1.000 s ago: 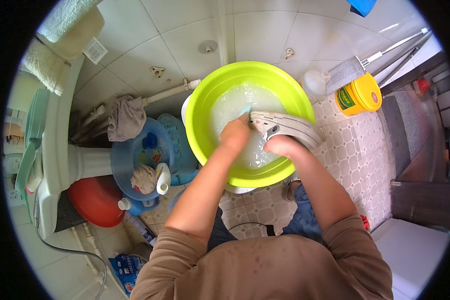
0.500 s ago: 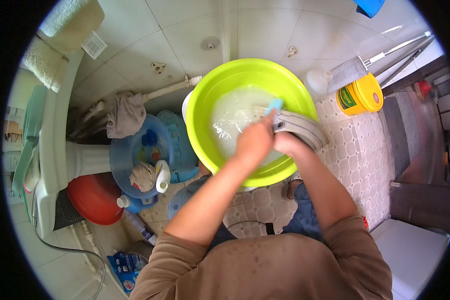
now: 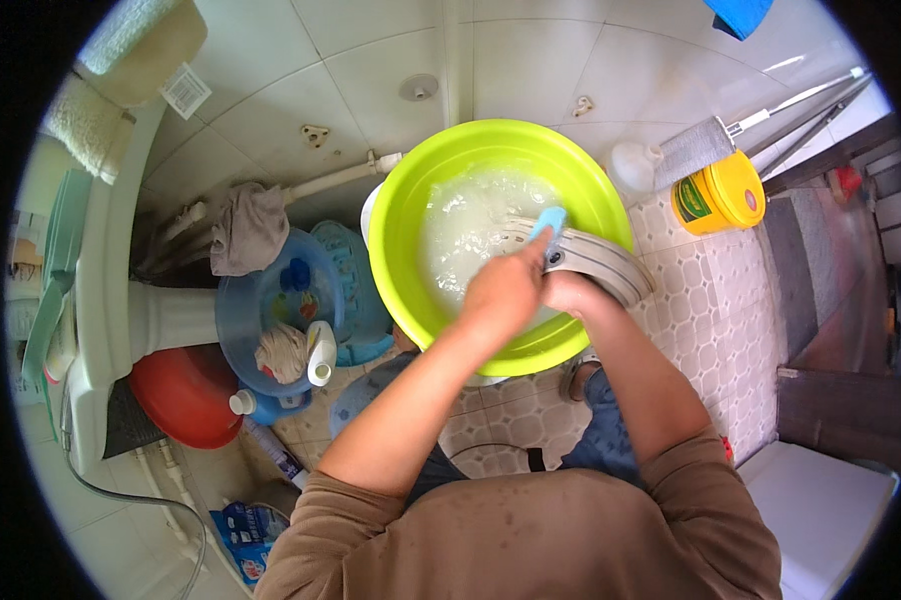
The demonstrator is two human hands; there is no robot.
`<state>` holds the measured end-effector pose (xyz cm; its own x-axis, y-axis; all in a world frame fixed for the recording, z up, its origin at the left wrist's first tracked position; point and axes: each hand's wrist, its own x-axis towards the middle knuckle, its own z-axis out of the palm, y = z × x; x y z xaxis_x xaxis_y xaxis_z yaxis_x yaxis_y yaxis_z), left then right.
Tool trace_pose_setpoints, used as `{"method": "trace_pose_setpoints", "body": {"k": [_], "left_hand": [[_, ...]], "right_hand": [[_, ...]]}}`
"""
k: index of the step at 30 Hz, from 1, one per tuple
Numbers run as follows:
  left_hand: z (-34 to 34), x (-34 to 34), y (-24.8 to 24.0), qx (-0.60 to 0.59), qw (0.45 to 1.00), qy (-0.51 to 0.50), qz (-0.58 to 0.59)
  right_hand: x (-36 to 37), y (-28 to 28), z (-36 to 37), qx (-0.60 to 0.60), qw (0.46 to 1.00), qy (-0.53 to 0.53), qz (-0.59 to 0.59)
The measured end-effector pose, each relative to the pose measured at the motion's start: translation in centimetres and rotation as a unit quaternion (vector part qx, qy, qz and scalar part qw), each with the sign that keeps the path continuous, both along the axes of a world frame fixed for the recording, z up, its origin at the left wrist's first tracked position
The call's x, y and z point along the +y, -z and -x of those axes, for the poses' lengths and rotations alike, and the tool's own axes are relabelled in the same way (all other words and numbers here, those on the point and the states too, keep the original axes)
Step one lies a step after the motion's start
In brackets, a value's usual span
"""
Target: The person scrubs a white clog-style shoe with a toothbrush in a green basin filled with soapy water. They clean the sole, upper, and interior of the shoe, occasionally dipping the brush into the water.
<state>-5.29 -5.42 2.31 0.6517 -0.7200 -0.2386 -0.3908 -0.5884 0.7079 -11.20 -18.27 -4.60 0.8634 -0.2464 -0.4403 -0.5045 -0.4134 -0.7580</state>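
left hand [image 3: 506,293] clenched round a light blue brush [image 3: 548,222], or something like one, pressed to the shoe's side. right hand [image 3: 571,292] grasping a grey-white shoe [image 3: 601,257] at its opening; most fingers hidden, so exact hold can't be told. shoe is at the right part of the lime-green basin [image 3: 496,136], tilted, one end over cloudy, soapy water [image 3: 461,240], the other end reaching over the rim.

step looks like scrubbing the shoe. to do it well: right hand should brace firm from inside so the side doesn't give; left should use short, even strokes along the grooves, wetting the brush often. better to bring the outer end back over the water, else drips likely land outside. wet grip could slip, so moderate pressure.

surface: pale patterned tile floor [image 3: 686,285], basin raised above it on something whitish, mostly hidden. room: small tiled washroom. left side has a pedestal sink [image 3: 171,318], blue tub [image 3: 233,335] holding cloth and a white bottle [image 3: 321,355], red basin [image 3: 183,400], grey cloth [image 3: 251,230] over a pipe. right side: yellow bucket [image 3: 739,192] beside a flat mop head [image 3: 696,150].
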Motion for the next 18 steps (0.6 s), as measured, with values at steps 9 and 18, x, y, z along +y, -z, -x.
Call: {"method": "trace_pose_setpoints", "body": {"k": [9, 18], "left_hand": [[1.1, -0.7, -1.1, -0.026, 0.999, 0.006, 0.016], [1.5, -1.2, -2.0, -0.032, 0.999, 0.020, -0.010]], "right_hand": [[-0.6, 4.3, 0.2, -0.087, 0.980, 0.082, -0.158], [-0.3, 3.3, 0.5, -0.100, 0.964, 0.122, -0.214]]}}
